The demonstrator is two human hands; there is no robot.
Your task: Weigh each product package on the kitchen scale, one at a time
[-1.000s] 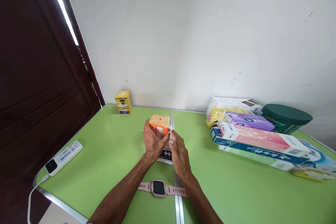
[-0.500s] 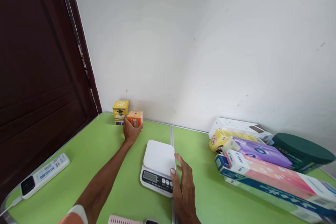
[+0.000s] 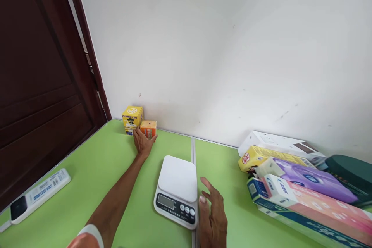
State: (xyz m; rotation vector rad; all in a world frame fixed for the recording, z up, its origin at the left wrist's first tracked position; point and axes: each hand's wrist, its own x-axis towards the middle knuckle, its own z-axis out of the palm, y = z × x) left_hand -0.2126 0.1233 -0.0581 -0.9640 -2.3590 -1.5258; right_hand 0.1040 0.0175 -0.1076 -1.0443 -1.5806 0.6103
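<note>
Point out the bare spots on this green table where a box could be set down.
Bare green lies between the power strip and the scale, and between the scale and the box pile. Crowded: the far corner, where the left hand touches the orange box beside the yellow box.

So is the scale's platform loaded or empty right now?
Empty. The scale has a bare white platform; the orange box stands at the wall under the left hand.

My left hand (image 3: 143, 142) rests against the orange carton (image 3: 148, 128) beside the yellow box (image 3: 132, 119) at the wall; my right hand (image 3: 214, 217) hovers open just beside the white scale (image 3: 178, 188) on the green desk (image 3: 116, 178).
</note>
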